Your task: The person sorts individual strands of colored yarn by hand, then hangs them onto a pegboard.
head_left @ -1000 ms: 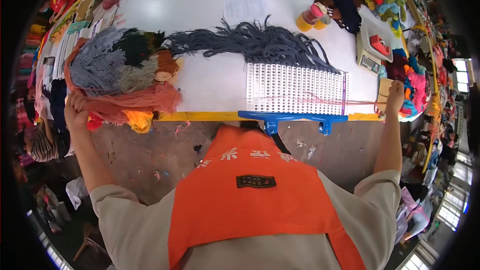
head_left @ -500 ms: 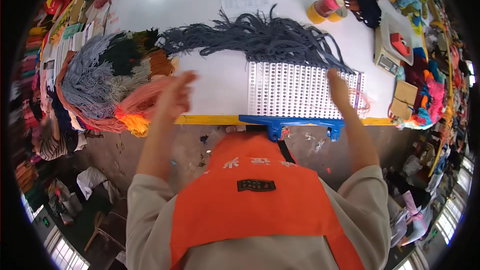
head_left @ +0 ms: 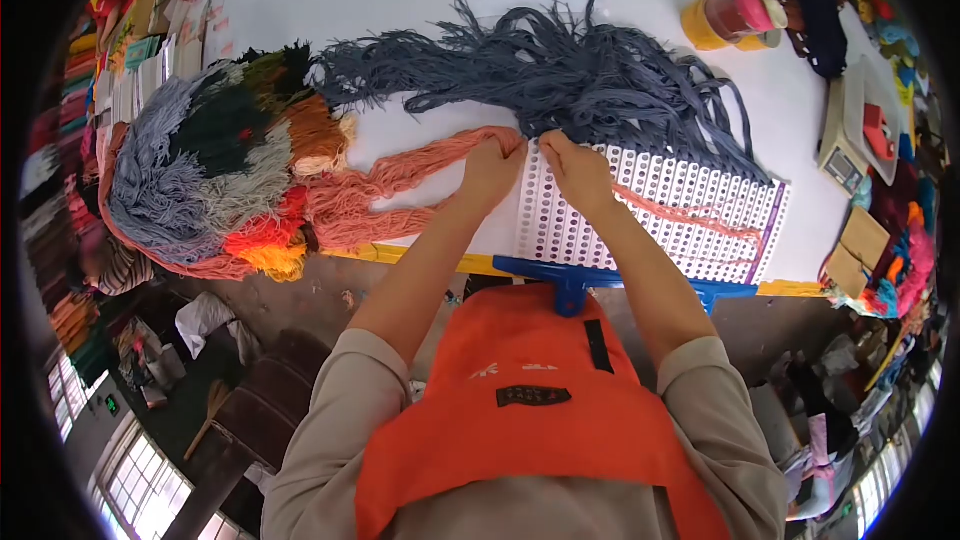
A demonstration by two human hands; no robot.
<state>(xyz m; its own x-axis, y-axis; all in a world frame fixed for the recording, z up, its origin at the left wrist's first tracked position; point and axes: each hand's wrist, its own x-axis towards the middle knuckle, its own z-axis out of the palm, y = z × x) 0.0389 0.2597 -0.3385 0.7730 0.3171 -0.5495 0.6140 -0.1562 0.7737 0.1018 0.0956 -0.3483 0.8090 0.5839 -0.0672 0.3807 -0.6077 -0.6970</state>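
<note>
My left hand (head_left: 493, 172) is closed around a hank of salmon-pink yarn (head_left: 405, 178), which trails left to a pile of mixed hanks. Close beside it, my right hand (head_left: 578, 170) is pinched shut over the left end of a white board with rows of holes (head_left: 672, 180). Thin pink strands (head_left: 690, 214) run across the board from under the right wrist; the yarn at the fingertips is mostly hidden. Along the board's far edge lies a heap of dark slate-blue yarn (head_left: 570, 65), its looped strands hanging over the holes.
Multicoloured hanks (head_left: 185, 155) fill the table's left side. A pink-lidded jar (head_left: 735, 15) stands at the back right, near a scale (head_left: 850, 155) with a red object on it. A blue clamp-like bracket (head_left: 570, 275) sits at the table's yellow front edge.
Both hands have come together at the board's left end. The left hand has taken hold of the pink yarn and drawn it right. The view has shifted slightly.
</note>
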